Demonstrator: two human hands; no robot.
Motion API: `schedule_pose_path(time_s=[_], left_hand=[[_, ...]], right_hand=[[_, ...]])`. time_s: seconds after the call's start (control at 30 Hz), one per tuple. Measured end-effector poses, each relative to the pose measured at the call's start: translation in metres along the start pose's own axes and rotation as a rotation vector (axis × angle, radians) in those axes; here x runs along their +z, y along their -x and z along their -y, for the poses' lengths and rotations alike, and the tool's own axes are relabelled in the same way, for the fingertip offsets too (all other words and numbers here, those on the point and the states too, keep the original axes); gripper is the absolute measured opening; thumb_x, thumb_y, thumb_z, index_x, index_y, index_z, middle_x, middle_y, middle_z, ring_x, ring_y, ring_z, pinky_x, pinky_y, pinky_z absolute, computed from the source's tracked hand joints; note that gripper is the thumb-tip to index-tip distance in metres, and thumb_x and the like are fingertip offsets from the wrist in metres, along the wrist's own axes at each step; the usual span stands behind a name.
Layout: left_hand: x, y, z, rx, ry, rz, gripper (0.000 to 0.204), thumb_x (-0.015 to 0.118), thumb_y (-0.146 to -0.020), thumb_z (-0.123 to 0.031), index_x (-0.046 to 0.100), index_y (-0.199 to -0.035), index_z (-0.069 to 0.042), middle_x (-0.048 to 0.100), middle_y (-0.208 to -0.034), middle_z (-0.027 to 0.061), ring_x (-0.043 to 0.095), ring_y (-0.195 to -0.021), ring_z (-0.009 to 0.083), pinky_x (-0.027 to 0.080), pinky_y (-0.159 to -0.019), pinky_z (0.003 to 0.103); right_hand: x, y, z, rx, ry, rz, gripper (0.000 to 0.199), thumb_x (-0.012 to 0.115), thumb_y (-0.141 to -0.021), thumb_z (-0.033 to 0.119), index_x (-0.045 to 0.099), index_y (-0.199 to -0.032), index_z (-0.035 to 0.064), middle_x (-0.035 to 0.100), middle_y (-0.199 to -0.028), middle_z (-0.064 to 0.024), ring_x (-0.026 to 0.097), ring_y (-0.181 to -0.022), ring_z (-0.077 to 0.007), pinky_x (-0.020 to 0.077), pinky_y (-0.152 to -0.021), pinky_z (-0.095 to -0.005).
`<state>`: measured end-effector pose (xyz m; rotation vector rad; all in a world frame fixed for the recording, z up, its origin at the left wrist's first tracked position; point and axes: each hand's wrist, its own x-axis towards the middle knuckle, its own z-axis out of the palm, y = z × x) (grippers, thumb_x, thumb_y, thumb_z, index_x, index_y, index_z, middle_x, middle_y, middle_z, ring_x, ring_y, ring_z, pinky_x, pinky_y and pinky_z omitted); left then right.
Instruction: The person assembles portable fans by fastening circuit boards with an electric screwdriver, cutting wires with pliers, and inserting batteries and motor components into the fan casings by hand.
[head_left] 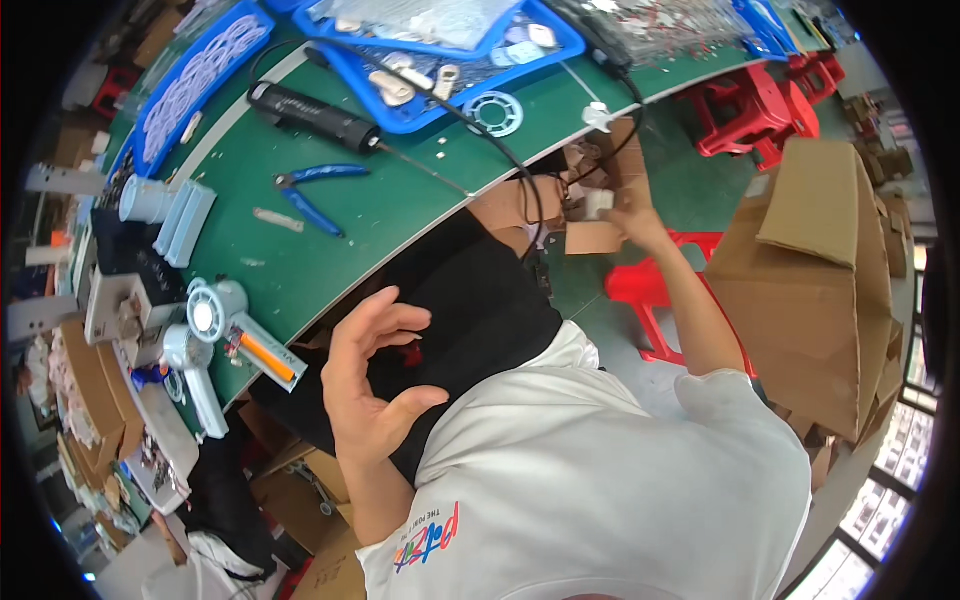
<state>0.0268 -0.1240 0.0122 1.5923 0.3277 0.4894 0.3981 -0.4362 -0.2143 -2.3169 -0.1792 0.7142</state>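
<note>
My left hand is raised over my dark-clad lap, thumb and fingers apart, with nothing in it. Out to the right, my right hand reaches over an open cardboard box below the table edge. Close to its fingertips is a small white piece; whether the fingers grip it is too blurred to make out. On the green table lie a black electric screwdriver with a long bit, blue-handled nippers and a light blue ring. A handheld fan housing with an orange battery exposed sits at the left edge.
Blue trays of small parts and a tray of white rings stand at the back. A black cable hangs over the table edge. More light blue housings stand left. Red stools and a large carton are right.
</note>
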Motion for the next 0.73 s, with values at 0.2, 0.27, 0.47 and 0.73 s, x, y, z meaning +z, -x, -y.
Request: schedule_pose_path(time_s=[0.2, 0.27, 0.47, 0.73], left_hand=[[0.002, 0.001, -0.008, 0.074, -0.083, -0.026, 0.029, 0.080, -0.087, -0.004, 0.076, -0.115, 0.002, 0.077, -0.106, 0.0131, 0.068, -0.085, 0.0198, 0.055, -0.075, 0.029], [-0.011, 0.007, -0.007, 0.256, -0.260, -0.048, 0.011, 0.077, -0.088, 0.000, 0.077, -0.099, 0.001, 0.076, -0.089, 0.0105, 0.062, -0.075, 0.0170, 0.049, -0.068, 0.027], [-0.049, 0.033, -0.030, 0.130, -0.395, -0.456, 0.002, 0.076, -0.089, 0.000, 0.075, -0.091, -0.001, 0.066, -0.073, 0.0037, 0.057, -0.069, 0.0159, 0.046, -0.066, 0.027], [-0.089, 0.027, -0.023, -0.052, -0.562, -0.840, 0.037, 0.077, -0.092, -0.007, 0.069, -0.128, -0.004, 0.071, -0.104, 0.0093, 0.064, -0.089, 0.0196, 0.053, -0.074, 0.028]], right_hand=[[-0.042, 0.030, 0.050, -0.213, 0.371, 0.141, 0.036, 0.072, -0.092, 0.029, 0.073, -0.108, -0.0037, 0.075, -0.095, -0.0165, 0.069, -0.078, -0.0280, 0.0563, -0.074, -0.0382], [-0.031, 0.073, 0.111, -0.157, 0.101, 0.510, 0.021, 0.070, -0.090, 0.007, 0.074, -0.105, -0.0063, 0.075, -0.088, -0.0097, 0.067, -0.074, -0.0175, 0.0551, -0.069, -0.0277], [0.016, 0.158, 0.237, -0.615, 0.269, 0.842, 0.029, 0.077, -0.083, 0.004, 0.077, -0.111, -0.0030, 0.076, -0.085, -0.0069, 0.064, -0.069, -0.0148, 0.0503, -0.065, -0.0257], [0.098, 0.200, 0.330, -1.155, 0.070, 0.776, 0.028, 0.078, -0.089, 0.008, 0.077, -0.117, 0.0022, 0.077, -0.098, -0.0079, 0.069, -0.080, -0.0155, 0.0512, -0.069, -0.0252]])
